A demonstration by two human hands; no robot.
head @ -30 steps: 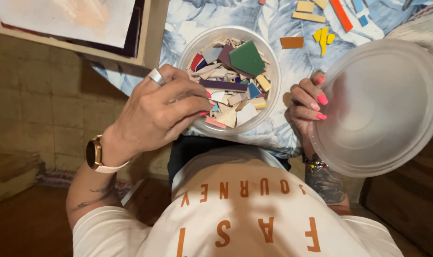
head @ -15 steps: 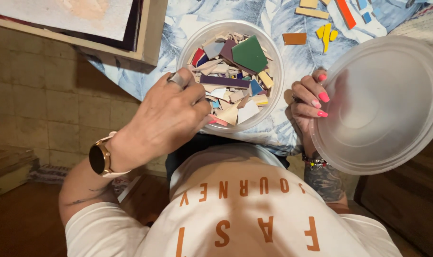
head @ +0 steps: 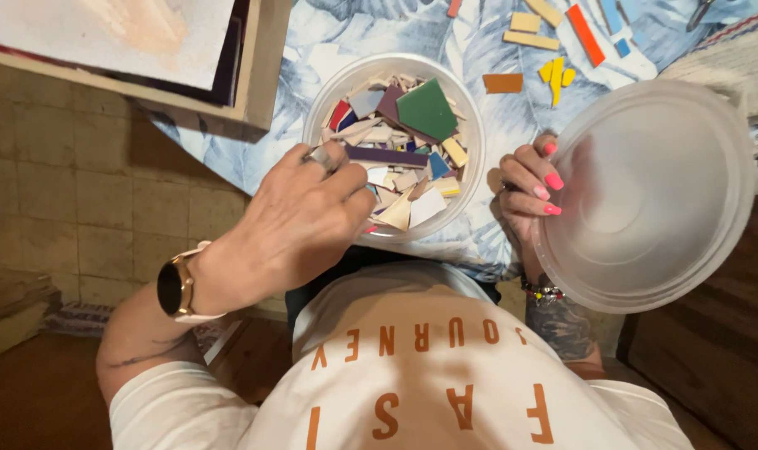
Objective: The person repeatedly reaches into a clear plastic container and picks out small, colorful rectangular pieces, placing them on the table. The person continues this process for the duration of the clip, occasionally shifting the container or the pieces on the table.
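A clear plastic bowl (head: 329, 87) full of coloured tile pieces stands on a blue leaf-patterned cloth (head: 512, 125); a large green piece (head: 426, 108) lies on top. My left hand (head: 300, 221), with a ring and a gold watch (head: 175, 287), reaches over the bowl's near rim, curled fingertips among the pieces. Whether it grips one is hidden. My right hand (head: 525, 187), with pink nails, holds the left edge of a round translucent lid (head: 646, 192), tilted up beside the bowl.
Loose tile pieces lie on the cloth beyond the bowl: an orange one (head: 502, 82), yellow ones (head: 554, 75), a red strip (head: 585, 35). A wooden-framed board (head: 145, 42) sits at the top left. A tiled wall and a brown floor show below left.
My left hand has slid back toward me along the bowl's near rim, uncovering more pieces. The lid has stayed beside the bowl in my right hand.
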